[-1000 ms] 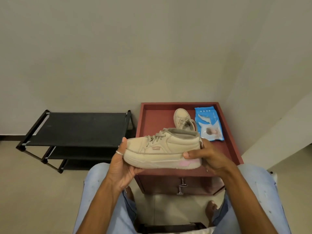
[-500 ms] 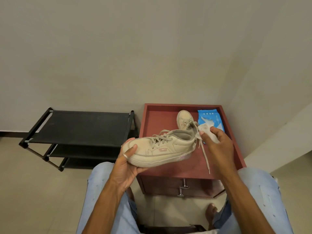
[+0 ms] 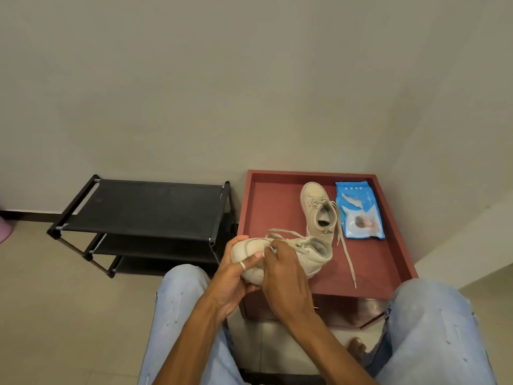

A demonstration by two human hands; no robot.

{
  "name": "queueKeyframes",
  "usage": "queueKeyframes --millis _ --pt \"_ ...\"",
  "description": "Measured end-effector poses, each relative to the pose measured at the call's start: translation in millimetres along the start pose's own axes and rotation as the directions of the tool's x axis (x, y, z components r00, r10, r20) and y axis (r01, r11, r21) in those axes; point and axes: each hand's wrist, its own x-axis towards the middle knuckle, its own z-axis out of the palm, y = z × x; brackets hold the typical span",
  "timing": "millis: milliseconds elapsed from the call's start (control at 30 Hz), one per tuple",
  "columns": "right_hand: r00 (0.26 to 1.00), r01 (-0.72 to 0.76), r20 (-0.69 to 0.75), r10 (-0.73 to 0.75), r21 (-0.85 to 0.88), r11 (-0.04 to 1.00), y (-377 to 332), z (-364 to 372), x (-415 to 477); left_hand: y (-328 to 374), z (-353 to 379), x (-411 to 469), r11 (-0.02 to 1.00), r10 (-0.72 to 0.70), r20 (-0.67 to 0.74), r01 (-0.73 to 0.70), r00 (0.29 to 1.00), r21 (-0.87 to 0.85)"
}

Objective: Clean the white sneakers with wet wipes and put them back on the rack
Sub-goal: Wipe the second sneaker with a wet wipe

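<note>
My left hand (image 3: 236, 270) grips the toe end of a beige-white sneaker (image 3: 313, 252), held over the front left of the red table (image 3: 273, 207). Over the shoe's front, my right hand (image 3: 283, 270) presses a small white wet wipe (image 3: 273, 250) that it holds in curled fingers; most of the wipe is hidden. The second sneaker (image 3: 316, 209) lies on the table with its toe toward the wall, one lace trailing forward. A blue pack of wet wipes (image 3: 359, 215) lies to its right. The black shoe rack (image 3: 144, 207) stands left of the table.
The table has a raised rim and drawers below. The rack has three black shelves, with nothing showing on the top one. Walls close in behind and to the right. My knees in light jeans frame the table's front; a pink object shows at the far left edge.
My right hand left the shoe's heel, went to the pack, and came back with a wipe onto the toe. The shoe turned so its heel points away to the right.
</note>
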Motion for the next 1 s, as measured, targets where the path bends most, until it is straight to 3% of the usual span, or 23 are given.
queueKeyframes --millis 67,267,400,633,767,833,1000 --pt "0.995 -0.101 0.035 0.096 0.181 0.978 -4 4 -1 -1 1 -1 0.998 -0.055 0.016 0.055 0.998 0.012" --pt "0.989 -0.082 -0.077 0.126 0.424 0.902 -6 -4 -7 5 5 1 0.992 -0.102 -0.012 0.101 0.995 -0.071" --pt "0.999 -0.033 -0.008 0.038 0.350 0.936 3 6 -25 4 2 5 0.976 -0.151 -0.046 0.142 0.987 -0.166" --pt "0.952 -0.256 -0.082 0.294 0.311 0.915 -13 9 17 1 4 6 0.967 -0.192 -0.009 0.187 0.981 -0.175" --pt "0.995 -0.068 -0.040 0.095 0.438 0.896 -38 5 9 -2 -2 9 0.940 -0.194 -0.021 0.180 0.981 -0.290" --pt "0.999 -0.028 -0.023 0.043 0.452 0.892 -29 4 -7 -3 -4 13 0.948 -0.186 -0.029 0.172 0.982 -0.267" --pt "0.976 -0.175 -0.080 0.203 0.266 0.948 9 17 2 1 -2 16 0.967 -0.196 -0.039 0.187 0.980 -0.171"
